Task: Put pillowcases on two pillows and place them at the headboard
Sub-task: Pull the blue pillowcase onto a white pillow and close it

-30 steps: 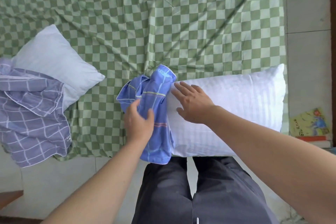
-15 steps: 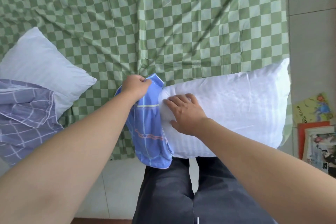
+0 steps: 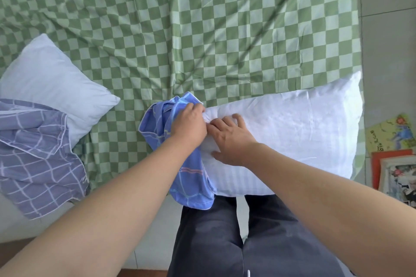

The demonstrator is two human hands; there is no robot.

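I've got the left hand [image 3: 188, 122] curled tight on the top edge of the blue pillowcase [image 3: 186, 177], bunched at the left end of the white pillow [image 3: 292, 132]. Right hand [image 3: 231, 139] lies flat on that pillow near the same end, fingers spread, gripping nothing. Pillow lies across the near edge of the bed [image 3: 202, 29], on the green checked sheet, with the case hanging off the edge over my trousers [image 3: 225, 238]. Second pillow [image 3: 51, 83] sits well apart at left, a purple grid pillowcase [image 3: 36, 153] draped over its near corner. Books [image 3: 394, 157] on the floor at right.
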